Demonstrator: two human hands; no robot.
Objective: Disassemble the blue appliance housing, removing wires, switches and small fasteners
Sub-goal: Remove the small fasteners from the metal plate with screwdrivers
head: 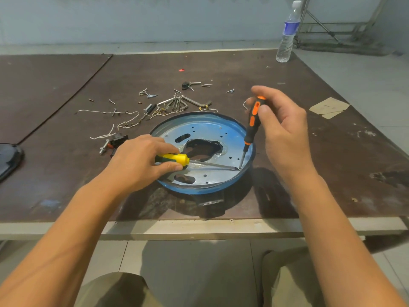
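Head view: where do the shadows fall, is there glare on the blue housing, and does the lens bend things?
Head view: the blue housing casts a soft dark shadow toward the near table edge. Head view: its metal floor has a mild sheen, no harsh glare. Head view: the wide lens makes the water bottle lean. Head view: the centre looks sharp.

One view only, taken from the person's head. It faces forward and steeply down across a brown table [66, 89]. The lens is wide: the table's near edge bows across the lower middle of the frame. Range is close. The left hand [141, 165] and right hand [283, 129] meet at frame centre over a blue housing [205, 129]. A wall [155, 18] and a water bottle [287, 34] close the top edge.
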